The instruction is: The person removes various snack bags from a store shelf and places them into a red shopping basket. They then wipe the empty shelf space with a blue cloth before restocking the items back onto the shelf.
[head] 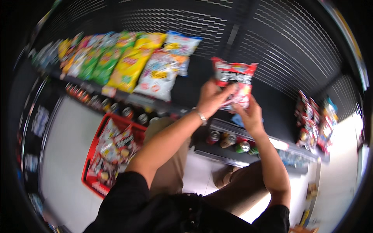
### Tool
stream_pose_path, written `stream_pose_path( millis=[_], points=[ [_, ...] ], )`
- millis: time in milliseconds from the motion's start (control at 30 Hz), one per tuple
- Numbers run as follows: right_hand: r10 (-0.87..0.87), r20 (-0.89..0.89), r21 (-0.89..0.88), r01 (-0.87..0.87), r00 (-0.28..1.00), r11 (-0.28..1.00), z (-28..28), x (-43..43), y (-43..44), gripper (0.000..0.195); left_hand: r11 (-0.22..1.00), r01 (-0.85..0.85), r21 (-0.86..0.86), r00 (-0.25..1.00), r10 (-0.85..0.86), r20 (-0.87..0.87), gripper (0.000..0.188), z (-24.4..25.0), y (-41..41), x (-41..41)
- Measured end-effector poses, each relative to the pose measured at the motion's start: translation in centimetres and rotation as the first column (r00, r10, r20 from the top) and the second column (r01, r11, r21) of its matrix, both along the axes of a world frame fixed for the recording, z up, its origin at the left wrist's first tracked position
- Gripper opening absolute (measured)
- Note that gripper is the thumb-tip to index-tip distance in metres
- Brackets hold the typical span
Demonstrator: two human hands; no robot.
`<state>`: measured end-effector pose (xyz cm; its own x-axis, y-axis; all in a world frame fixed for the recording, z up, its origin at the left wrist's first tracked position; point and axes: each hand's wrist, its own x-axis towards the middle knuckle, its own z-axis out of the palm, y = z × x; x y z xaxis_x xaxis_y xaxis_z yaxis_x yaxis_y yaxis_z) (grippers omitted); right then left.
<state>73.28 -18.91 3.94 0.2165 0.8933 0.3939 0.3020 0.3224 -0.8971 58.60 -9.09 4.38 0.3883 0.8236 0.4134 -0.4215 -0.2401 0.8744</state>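
Observation:
Both my hands hold a red and white snack bag (244, 87) above a black store shelf (192, 87). My left hand (214, 97) grips its left side, with the thumb across the front. My right hand (251, 115) supports the bag from its lower right. Yellow chip bags (129, 65), green chip bags (102, 62) and a white snack bag (158, 75) stand upright on the shelf to the left. Below on the left, a red plastic shopping basket (87, 163) on the floor contains several snack bags (113, 145).
Red snack bags (307, 122) stand at the shelf's right end. Drink cans (213, 137) line a lower shelf beneath the front edge. Perforated black panels (279, 43) back the shelf. My knees and a sandalled foot (225, 179) are close below. Another shelf unit (32, 145) stands at the far left.

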Motion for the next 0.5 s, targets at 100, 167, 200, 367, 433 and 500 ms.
stream_pose_path(
  millis=[100,167,200,367,433,500],
  points=[
    [0.12,0.056,-0.063,-0.116,0.991,0.991,1.9,-2.1,-0.7,0.05,0.947,-0.265,0.182,0.963,0.25,0.098,0.038,0.8,-1.2,-3.0],
    [0.108,0.093,-0.086,-0.1,0.99,0.991,1.9,-2.8,-1.4,0.053,0.955,-0.278,0.104,0.933,0.243,0.265,0.044,0.6,-2.0,-5.8],
    [0.155,0.112,-0.1,-0.144,0.982,0.984,2.2,-2.8,-1.6,0.055,0.924,-0.362,0.124,0.904,0.315,0.29,0.048,0.3,-2.0,-7.9],
    [0.236,0.182,-0.172,-0.205,0.955,0.963,2.4,-2.8,-1.7,0.051,0.754,-0.654,0.055,0.748,0.635,0.19,0.04,-1.7,-5.4,-22.1],
    [0.272,0.239,-0.151,-0.241,0.932,0.959,2.0,-2.5,-1.4,0.049,0.611,-0.789,0.068,0.615,0.787,0.054,0.037,-3.8,-7.4,-28.4],
    [0.269,0.293,-0.216,-0.21,0.917,0.954,2.4,-3.1,-1.6,0.046,0.553,-0.832,-0.047,0.555,0.83,-0.052,0.035,-7.1,-9.6,-33.9]
  ],
)
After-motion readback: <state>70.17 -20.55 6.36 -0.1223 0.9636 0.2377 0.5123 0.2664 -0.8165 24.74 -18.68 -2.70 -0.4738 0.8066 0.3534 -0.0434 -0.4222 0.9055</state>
